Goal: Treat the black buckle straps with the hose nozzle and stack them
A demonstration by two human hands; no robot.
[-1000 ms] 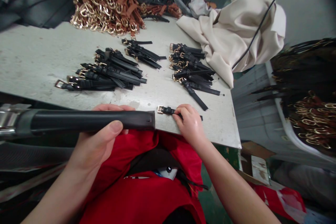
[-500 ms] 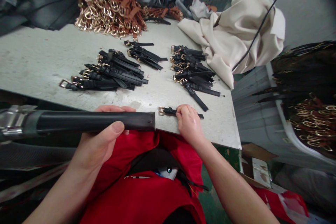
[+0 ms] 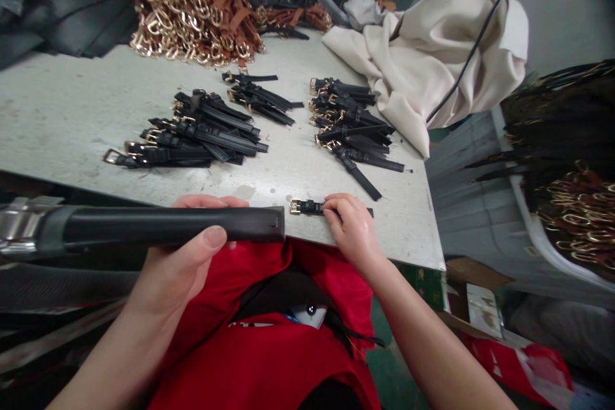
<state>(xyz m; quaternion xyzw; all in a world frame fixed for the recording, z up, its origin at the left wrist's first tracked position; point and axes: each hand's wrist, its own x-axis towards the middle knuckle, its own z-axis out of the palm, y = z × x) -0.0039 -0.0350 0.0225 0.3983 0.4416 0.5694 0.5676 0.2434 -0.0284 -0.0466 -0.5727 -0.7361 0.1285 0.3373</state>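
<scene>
My left hand [image 3: 192, 256] grips a long, flat black bar-like piece [image 3: 245, 224] with a squared end, thumb in front and fingers behind. A shiny silver metal part [image 3: 24, 225] is at its left end, cut off by the frame edge; I cannot tell its exact kind. My right hand [image 3: 350, 227] has its fingers closed on a short black buckle strap [image 3: 312, 207] lying at the table's front edge. The strap's gold buckle points left, and its tail shows right of the fingers.
Black buckle straps lie in a left pile [image 3: 206, 131] and a right pile [image 3: 353, 122] on the white table [image 3: 288, 166]. Brown buckle straps [image 3: 196, 13] are heaped behind. Cream cloth [image 3: 427, 57] covers the back right corner. A grey bin [image 3: 480, 173] stands right.
The view has shifted slightly. My right hand has turned a little on the buckle strap, whose buckle now faces up more plainly. My left hand keeps the black piece almost still.
</scene>
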